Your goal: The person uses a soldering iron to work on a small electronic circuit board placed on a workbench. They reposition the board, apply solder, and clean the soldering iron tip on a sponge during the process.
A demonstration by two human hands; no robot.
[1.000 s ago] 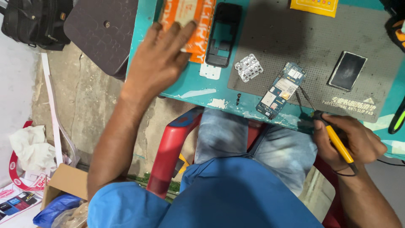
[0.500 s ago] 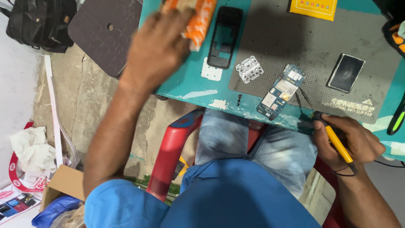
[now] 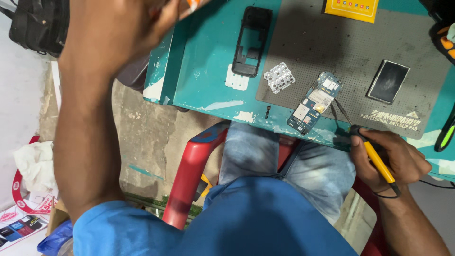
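At top edge, blurred left hand [image 3: 124, 29] grips a cut-off orange item [image 3: 193, 4]; right hand [image 3: 389, 159] grips yellow tool [image 3: 377, 161].

A teal worktable [image 3: 204, 90] with chipped paint carries a grey perforated anti-slip mat [image 3: 332, 52]. A black phone frame [image 3: 251, 40] lies partly on the mat's left edge, a small white plate [image 3: 236, 78] just below it. A pale keypad sheet [image 3: 279, 77] rests on the mat; a dark screen panel [image 3: 388, 81] lies toward the right. A yellow packet [image 3: 350, 8] sits at the mat's top edge. A small black screw [image 3: 268, 112] lies near the table's front edge. Below: a red plastic chair [image 3: 189, 175], concrete floor [image 3: 142, 137], white cloth [image 3: 33, 163], and a black bag [image 3: 40, 23] at top left.
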